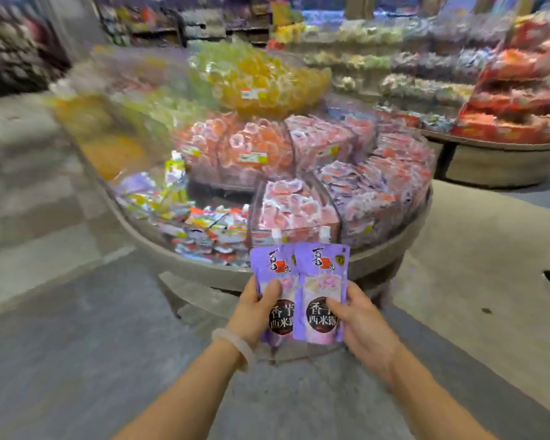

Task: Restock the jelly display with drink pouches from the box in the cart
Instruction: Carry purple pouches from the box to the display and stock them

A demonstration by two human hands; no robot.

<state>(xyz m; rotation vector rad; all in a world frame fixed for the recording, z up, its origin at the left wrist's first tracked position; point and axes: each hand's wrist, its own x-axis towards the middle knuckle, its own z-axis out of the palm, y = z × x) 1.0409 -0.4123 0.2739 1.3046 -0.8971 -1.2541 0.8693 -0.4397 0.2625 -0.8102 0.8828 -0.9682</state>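
Blurred: display (378, 249) tiers and the shelves at 1 o'clock.
Hidden: left pouch (272, 281) partly under right pouch (323, 290).
Left hand (256, 312): grasping left pouch.
Right hand (362, 325): grasping right pouch.
Pouches: upright, at 6 o'clock of the display.

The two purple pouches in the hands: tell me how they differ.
The left pouch is held by the left hand, thumb across its front; the right pouch is held by the right hand. The right pouch lies in front, overlapping the left pouch's edge, so its print shows whole while the left pouch's is partly hidden. Both are purple, upright, white spout on top, same design, and held short of the round display.
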